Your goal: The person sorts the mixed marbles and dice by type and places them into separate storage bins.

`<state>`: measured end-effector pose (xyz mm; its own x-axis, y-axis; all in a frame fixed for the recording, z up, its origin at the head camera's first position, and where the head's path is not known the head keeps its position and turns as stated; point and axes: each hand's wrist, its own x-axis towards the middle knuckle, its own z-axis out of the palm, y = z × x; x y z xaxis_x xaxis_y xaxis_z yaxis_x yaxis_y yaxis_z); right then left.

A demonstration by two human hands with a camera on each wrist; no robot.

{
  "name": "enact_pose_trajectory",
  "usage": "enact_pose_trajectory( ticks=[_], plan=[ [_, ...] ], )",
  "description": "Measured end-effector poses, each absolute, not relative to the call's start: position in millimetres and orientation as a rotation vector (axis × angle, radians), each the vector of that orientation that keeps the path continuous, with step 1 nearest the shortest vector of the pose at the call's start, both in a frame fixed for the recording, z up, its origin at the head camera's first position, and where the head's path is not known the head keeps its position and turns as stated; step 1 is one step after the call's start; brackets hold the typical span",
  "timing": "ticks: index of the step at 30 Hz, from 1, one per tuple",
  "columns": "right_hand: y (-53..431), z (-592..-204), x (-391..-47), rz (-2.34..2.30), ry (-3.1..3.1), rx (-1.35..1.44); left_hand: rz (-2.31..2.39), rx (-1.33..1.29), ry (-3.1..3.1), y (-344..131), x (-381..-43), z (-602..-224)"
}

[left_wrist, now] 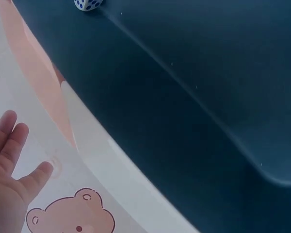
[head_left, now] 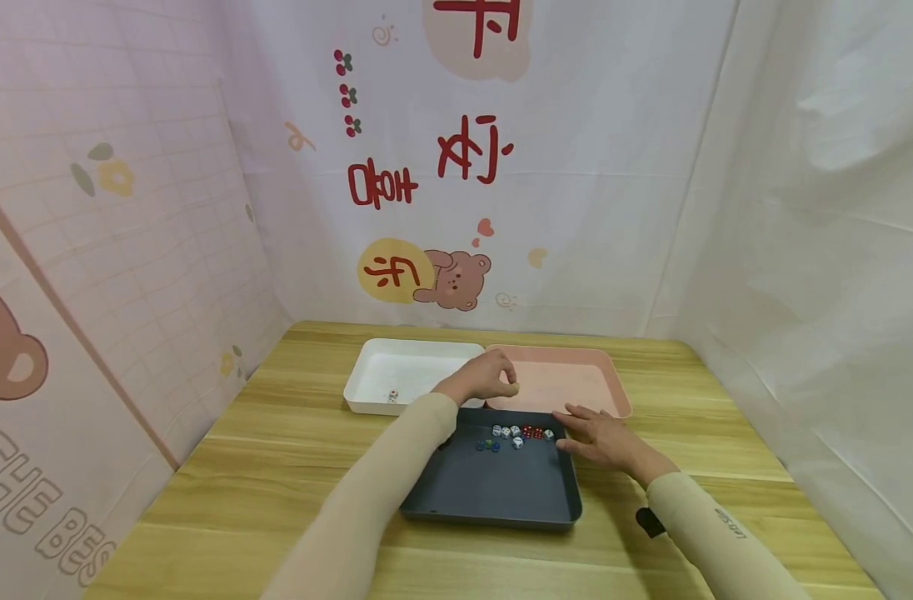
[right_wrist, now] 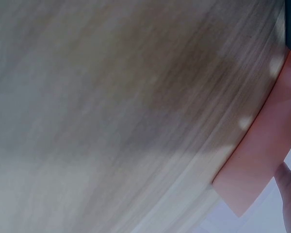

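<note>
My left hand (head_left: 488, 377) is over the seam between the white tray (head_left: 359, 379) and the pink tray (head_left: 614, 379). Its thumb and forefinger pinch a small pale yellowish thing (head_left: 516, 389), mostly hidden by the fingertips; the other fingers show in the left wrist view. Fingers spread, my right hand (head_left: 606, 440) rests at the back right corner of the dark grey tray (head_left: 494, 487). White dice (head_left: 518, 442), red dice (head_left: 533, 432) and small blue and green pieces (head_left: 488, 446) lie in the back part of the grey tray.
A couple of white dice (head_left: 393, 396) with dots lie in the white tray's front left. All three trays stand on a wood-grain table (head_left: 276, 467), closed in by white printed cloth (head_left: 576, 208) at the back and sides.
</note>
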<state>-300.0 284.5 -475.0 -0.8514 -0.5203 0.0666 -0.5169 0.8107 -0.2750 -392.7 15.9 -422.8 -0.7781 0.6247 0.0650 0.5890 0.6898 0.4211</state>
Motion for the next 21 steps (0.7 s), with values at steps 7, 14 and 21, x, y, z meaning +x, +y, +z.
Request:
enact_pose_trajectory(
  ticks=[7,14,21],
  plan=[
    [285,-476,-301,-0.444,2.983,-0.847,0.677,0.918,2.852,21,-390,-433],
    [286,-477,-302,-0.426,2.982,-0.829,0.668,0.908,2.867,25,-387,-440],
    [285,-477,-301,-0.438,2.982,-0.845,0.602,0.907,2.889,27,-389,-446]
  ],
)
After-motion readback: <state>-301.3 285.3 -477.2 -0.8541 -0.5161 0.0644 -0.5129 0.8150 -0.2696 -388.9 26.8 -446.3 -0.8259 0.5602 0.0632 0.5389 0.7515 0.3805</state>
